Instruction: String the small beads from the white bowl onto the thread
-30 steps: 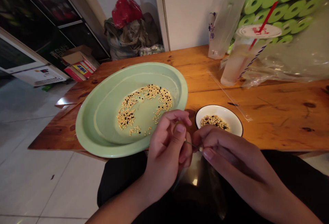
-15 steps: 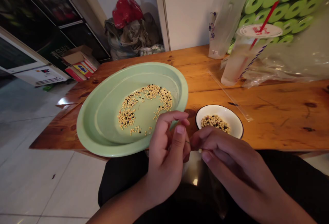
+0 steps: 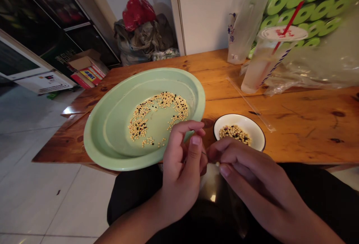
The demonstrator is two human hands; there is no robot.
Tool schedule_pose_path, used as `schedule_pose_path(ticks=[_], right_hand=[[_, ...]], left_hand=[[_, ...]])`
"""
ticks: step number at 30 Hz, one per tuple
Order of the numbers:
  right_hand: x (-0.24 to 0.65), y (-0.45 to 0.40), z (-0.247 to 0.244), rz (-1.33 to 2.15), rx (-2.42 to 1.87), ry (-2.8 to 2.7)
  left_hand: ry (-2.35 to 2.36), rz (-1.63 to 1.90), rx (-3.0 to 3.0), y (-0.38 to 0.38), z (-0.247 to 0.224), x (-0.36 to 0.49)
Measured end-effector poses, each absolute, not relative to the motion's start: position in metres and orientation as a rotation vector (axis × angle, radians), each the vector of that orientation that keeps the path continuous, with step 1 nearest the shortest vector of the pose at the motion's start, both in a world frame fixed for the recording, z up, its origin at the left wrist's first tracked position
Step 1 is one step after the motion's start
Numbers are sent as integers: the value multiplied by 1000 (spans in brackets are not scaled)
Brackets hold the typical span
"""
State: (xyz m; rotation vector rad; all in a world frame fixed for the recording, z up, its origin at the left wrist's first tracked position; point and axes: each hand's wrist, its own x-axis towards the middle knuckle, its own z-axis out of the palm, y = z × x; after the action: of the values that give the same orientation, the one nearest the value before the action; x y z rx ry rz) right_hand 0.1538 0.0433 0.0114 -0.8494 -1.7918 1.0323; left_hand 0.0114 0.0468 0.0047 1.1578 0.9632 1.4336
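Note:
My left hand point(image 3: 183, 165) is curled in front of me, thumb bent against the fingers. A thin, dark, wire-like strand point(image 3: 204, 154) shows at its fingertips and runs toward my right hand point(image 3: 246, 173). Thumb and fingers of the right hand pinch together around a small cream bead point(image 3: 217, 164). The fingertips of both hands almost meet, so where the strand ends is hidden. Just beyond the right hand sits a white dark-rimmed bowl point(image 3: 258, 132) with cream and dark beads point(image 3: 235, 133). A green basin point(image 3: 109, 124) left of my hands holds many more beads point(image 3: 138, 129).
A wooden table point(image 3: 303, 135) carries everything. Behind the bowl stand a clear cup point(image 3: 256, 66) with a red straw, a thin clear strip point(image 3: 252, 105) and plastic-wrapped green rolls point(image 3: 305, 12). A cardboard box point(image 3: 89, 68) and bags point(image 3: 143, 31) lie farther back.
Both hands stay almost in place. The bead at my right fingertips has shifted very slightly to the left; nothing else visibly differs.

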Motion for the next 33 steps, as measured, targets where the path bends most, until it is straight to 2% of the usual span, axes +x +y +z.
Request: schedule_pose_path(ticks=[23, 33], right_hand=[[151, 43, 5, 1059, -891, -1740], [152, 49, -7, 1463, -925, -1276]], left_hand=[[960, 1409, 1211, 44, -2, 12], [947, 1190, 1171, 44, -2, 5]])
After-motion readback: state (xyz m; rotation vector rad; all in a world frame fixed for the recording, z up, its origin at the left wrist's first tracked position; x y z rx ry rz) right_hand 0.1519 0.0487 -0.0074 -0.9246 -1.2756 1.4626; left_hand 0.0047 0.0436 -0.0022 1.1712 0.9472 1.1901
